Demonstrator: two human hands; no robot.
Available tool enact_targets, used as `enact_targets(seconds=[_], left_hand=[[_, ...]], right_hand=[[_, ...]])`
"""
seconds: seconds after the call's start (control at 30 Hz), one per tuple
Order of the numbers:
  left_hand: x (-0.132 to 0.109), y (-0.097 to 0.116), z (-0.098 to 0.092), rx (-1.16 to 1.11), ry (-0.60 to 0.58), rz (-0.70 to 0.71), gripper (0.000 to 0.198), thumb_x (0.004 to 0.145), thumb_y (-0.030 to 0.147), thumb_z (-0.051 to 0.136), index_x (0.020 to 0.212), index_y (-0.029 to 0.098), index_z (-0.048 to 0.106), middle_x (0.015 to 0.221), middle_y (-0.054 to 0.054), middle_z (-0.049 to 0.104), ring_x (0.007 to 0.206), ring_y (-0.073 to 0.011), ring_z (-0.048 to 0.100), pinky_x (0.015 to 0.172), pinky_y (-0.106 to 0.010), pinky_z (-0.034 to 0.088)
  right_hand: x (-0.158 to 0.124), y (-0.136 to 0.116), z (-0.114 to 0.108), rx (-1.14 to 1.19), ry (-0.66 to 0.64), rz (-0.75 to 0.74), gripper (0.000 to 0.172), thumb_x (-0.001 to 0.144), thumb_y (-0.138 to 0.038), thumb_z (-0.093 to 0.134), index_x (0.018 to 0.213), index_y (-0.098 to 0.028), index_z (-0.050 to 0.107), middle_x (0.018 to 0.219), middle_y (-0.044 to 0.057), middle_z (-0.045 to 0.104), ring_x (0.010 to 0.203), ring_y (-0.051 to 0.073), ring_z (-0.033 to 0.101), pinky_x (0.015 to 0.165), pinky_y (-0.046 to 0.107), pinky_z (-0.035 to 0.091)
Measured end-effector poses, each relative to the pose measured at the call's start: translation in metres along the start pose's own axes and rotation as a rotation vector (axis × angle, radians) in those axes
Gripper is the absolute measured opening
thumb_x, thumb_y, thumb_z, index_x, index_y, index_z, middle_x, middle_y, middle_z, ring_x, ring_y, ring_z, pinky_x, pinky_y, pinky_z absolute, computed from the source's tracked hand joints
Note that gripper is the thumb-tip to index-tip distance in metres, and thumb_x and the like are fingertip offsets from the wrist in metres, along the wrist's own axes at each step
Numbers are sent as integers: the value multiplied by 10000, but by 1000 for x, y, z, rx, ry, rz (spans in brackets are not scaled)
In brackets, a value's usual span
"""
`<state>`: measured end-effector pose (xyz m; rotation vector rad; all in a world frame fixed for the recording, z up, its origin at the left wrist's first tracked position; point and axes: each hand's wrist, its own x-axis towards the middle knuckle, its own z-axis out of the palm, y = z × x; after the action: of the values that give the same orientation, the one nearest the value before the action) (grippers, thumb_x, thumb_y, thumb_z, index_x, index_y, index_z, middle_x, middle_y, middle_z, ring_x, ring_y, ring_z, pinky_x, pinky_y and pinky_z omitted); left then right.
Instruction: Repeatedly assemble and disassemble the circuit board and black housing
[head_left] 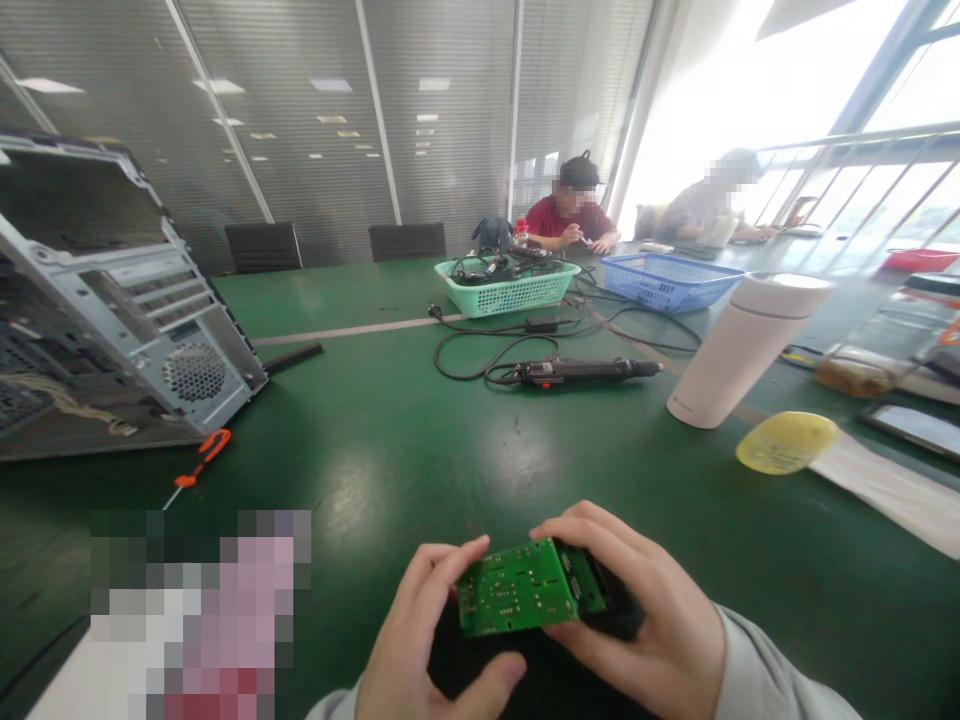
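Note:
A green circuit board point(517, 590) faces up just above the table, dotted with solder points. At its right end sit a second small green board point(589, 580) and a dark part whose shape is mostly hidden. My right hand point(637, 610) grips this end, fingers over the top and thumb along the lower edge. My left hand point(427, 625) curls about the left end; its fingers touch the board's upper left edge, while the thumb stands a little apart below.
Left stands an open computer case point(202, 370), near an orange-handled tool point(202, 462). Ahead lie a corded electric screwdriver point(589, 372), a green basket point(517, 295) of cables and a blue basket point(667, 285). A tumbler point(739, 350) stands right. Two people sit across the table.

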<state>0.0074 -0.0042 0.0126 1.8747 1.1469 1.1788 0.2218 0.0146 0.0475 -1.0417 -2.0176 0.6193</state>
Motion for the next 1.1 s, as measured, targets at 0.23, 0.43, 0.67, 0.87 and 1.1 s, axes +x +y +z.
enact_targets(seconds=[0.23,0.43,0.67,0.87,1.1], left_hand=[[4,1,-1,-73,65,-41,343,836,293,707,1175,325,669,1022,-14,692,937,-228,671,847,-292,541],[2,-10,9,-472,475,-582,545,742,605,715,1089,185,736,1081,-81,785,1097,-330,672,966,-388,513],[8,-12,-3,-596,326,-668,442,787,576,658,860,157,779,811,-78,816,887,-331,735,803,-386,552],[14,-5,-6,-621,108,-516,520,901,549,498,630,162,717,529,-46,715,582,-234,654,650,-326,484],[16,-17,-2,-619,75,-483,553,927,565,416,657,163,684,493,-41,674,489,-196,577,565,-311,433]], right_hand=[[-7,7,4,-75,30,-30,722,729,-198,733,1373,-306,425,1097,25,617,973,176,605,857,281,502],[-7,18,4,15,-2,186,721,743,-223,697,1395,-287,398,1071,19,599,931,172,614,891,331,492],[-5,26,3,-86,26,211,649,744,-278,699,1347,-309,461,1049,11,623,934,181,620,871,340,492],[-3,34,3,-150,110,264,457,821,-427,590,1251,-275,560,942,28,635,820,185,626,760,344,501],[9,33,-4,318,137,630,575,737,-681,594,1052,-203,644,694,4,597,663,177,543,630,303,418]])
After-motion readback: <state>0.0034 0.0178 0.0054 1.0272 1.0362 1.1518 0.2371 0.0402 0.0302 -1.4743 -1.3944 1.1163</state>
